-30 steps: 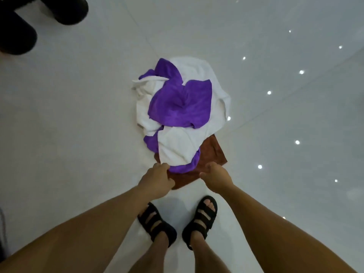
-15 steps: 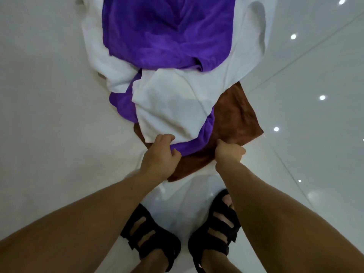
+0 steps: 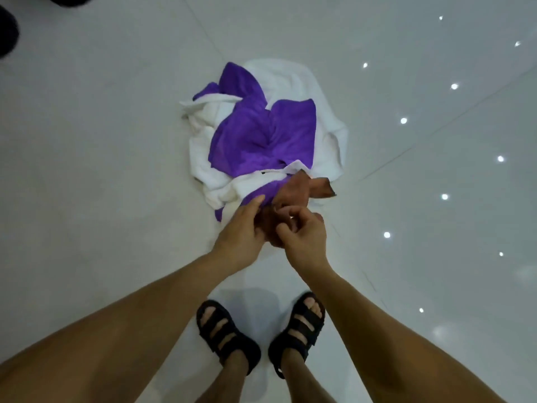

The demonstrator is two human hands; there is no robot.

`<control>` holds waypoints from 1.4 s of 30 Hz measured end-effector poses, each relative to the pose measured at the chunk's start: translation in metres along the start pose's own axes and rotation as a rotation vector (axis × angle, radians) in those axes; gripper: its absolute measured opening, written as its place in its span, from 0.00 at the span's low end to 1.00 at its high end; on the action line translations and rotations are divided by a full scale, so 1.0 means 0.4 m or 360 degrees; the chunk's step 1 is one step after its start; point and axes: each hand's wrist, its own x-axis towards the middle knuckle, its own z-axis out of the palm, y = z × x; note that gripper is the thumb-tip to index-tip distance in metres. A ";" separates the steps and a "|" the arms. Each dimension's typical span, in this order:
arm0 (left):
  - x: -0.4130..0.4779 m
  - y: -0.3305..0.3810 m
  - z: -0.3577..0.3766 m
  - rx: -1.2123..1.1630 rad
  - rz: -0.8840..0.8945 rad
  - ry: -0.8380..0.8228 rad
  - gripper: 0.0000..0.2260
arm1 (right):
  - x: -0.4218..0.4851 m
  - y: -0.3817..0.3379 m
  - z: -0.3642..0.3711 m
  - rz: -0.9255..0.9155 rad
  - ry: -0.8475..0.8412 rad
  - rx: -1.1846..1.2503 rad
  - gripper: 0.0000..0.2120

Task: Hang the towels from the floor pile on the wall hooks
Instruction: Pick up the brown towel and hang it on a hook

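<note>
White floor (image 3: 87,199), towel pile (image 3: 261,141) at 12 o'clock; left hand (image 3: 241,232) and right hand (image 3: 303,235) pinched bunched brown towel (image 3: 293,190), probably to drag it free.

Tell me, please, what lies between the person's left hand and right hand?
The bunched brown towel lies between them; the left hand and right hand both hold it, at the near edge of the pile. The head view shows this.

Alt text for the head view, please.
The right hand pinches a bunched brown towel at the near edge of a floor pile of purple and white towels; the left hand touches it. Feet in black sandals stand on glossy white tile.
</note>
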 end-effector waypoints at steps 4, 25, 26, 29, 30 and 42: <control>-0.062 0.146 -0.256 0.0119 0.0263 -0.0071 0.35 | -0.111 -0.279 -0.037 -0.0332 -0.0274 0.0028 0.14; -0.740 0.496 -1.126 0.0052 0.0154 0.0207 0.14 | -0.447 -1.112 0.184 -0.1056 -0.1068 -0.0803 0.37; -0.769 0.502 -1.155 0.0082 0.0158 0.0242 0.15 | -0.466 -1.146 0.212 -0.1202 -0.1045 -0.0853 0.33; -0.856 0.515 -1.245 0.0169 0.0135 0.0462 0.14 | -0.514 -1.227 0.287 -0.1499 -0.1015 -0.0779 0.10; -0.873 0.516 -1.265 0.0183 0.0144 0.0551 0.13 | -0.530 -1.248 0.292 -0.1507 -0.0990 -0.0735 0.07; -1.213 0.495 -1.414 0.0466 -0.0243 0.1623 0.15 | -0.687 -1.550 0.371 -0.1297 -0.1933 -0.1106 0.14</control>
